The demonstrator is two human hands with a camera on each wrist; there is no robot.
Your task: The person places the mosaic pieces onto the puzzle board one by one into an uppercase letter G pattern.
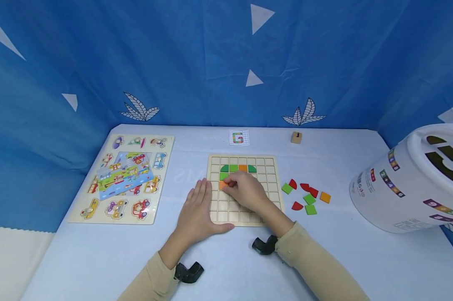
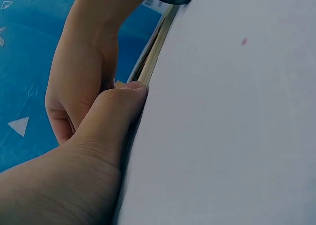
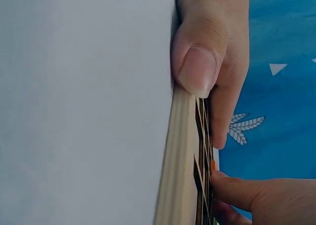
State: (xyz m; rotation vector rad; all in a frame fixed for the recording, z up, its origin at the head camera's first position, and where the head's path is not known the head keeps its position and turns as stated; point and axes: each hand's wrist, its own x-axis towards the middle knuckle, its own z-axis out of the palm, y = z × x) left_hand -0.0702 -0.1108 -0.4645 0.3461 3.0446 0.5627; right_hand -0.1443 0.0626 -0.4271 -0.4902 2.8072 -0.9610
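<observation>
While both sleeved arms reached in from the near edge of the surface [image 1: 226, 267], the left hand [image 1: 196, 213] lay flat against the near-left corner of the grid board [image 1: 271, 167], its fingers [image 1: 202, 192] straight and together along the board's left edge and its thumb pressed to the near rim, holding nothing. Over the left middle of the board, the right hand [image 1: 247, 190] bent down with its fingers [image 1: 230, 180] curled onto an orange tile [image 1: 222, 185], which sat in a cell on the left side of the board just below a green one. Beyond it, along the second row from the board's far edge, lay a green quarter-round, a green square, an orange square and another green quarter-round. Right of the board, a loose cluster of red, green and orange pieces [image 1: 305, 196] rested apart from it, and farther right stood a white bucket [image 1: 407, 184]. Left of the board lay a vehicle puzzle [image 1: 125, 177]. Past the board's far edge sat a small pattern card [image 1: 238, 137] and a wooden block [image 1: 296, 137].
</observation>
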